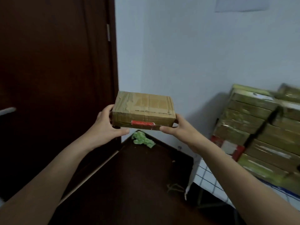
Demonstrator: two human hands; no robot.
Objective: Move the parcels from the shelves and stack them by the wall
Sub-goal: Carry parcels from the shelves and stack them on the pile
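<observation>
left hand (pixel 106 125), right hand (pixel 179 129) gripping, outstretched

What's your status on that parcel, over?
Left hand and right hand grip the cardboard parcel, held aloft. Stacked parcels at right by the wall. Nothing seen between.

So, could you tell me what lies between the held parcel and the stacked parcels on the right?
Only the right hand, gripping the parcel at its end, then bare white wall, as the head view shows.
</observation>
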